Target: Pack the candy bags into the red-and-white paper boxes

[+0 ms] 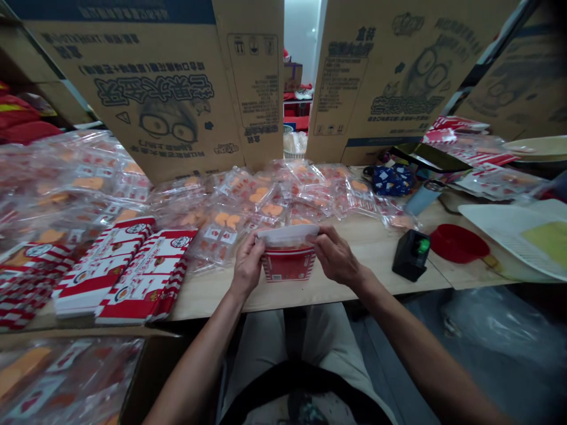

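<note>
Two tall printed cardboard boxes, one at far left [168, 88] and one at far right [390, 77], wall off the back of a wooden table [363, 271]. A narrow gap between them opens onto a room behind. Clear plastic packets [266, 200] with orange contents cover the far and left part of the table. They reach almost to the person's hands and crowd the space just beyond them. More packets fill an open box [66, 378] at near left.

Stacks of flat red-and-white striped cartons [128, 271] lie on the left. A white tray [500, 227] sits at the right edge, with a red dish [454, 243] beside it. A small black device with a green button [411, 255] stands near the right hand, and a blue patterned pouch [392, 180] lies farther back.

At the near edge, centre, an upright red-and-white carton [289, 260] stands on the table. The left hand [248, 262] is curled closed on its left side. The right hand [334, 257] pinches the right end of its white top flap.
</note>
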{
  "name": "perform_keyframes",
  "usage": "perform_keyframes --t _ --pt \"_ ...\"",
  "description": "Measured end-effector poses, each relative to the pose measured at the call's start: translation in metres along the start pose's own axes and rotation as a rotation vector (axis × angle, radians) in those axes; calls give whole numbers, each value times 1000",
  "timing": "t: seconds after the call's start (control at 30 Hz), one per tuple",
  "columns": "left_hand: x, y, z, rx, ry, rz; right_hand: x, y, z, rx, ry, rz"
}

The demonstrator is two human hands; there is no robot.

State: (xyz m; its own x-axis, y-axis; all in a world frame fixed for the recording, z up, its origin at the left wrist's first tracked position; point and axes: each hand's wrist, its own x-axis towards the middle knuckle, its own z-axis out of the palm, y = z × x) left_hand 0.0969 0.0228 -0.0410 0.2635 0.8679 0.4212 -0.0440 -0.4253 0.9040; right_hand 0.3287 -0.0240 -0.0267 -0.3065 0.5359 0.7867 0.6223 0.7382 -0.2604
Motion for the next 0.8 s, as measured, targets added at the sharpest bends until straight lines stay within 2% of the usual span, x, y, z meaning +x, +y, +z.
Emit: perform_keyframes --t 0.1,0.27,0.47,0.53,0.63,0.7,0.8 --pt "2 5 -6 -248 -87 -110 3 -2 -1 60 20 81" --pt "2 7 -4 -329 -76 -142 7 -7 1 206 70 271" --pt "-5 -3 -11 -290 -142 -99 10 -7 3 394 61 511" --pt "-4 0 -13 -248 -176 -100 10 -8 4 475 62 580" --pt "2 14 -13 -158 -229 -128 10 -9 5 670 151 668" --pt "6 23 -11 -136 -245 -114 10 -10 5 785 205 697" --pt "9 28 -6 -128 -245 40 11 -9 3 751 151 661"
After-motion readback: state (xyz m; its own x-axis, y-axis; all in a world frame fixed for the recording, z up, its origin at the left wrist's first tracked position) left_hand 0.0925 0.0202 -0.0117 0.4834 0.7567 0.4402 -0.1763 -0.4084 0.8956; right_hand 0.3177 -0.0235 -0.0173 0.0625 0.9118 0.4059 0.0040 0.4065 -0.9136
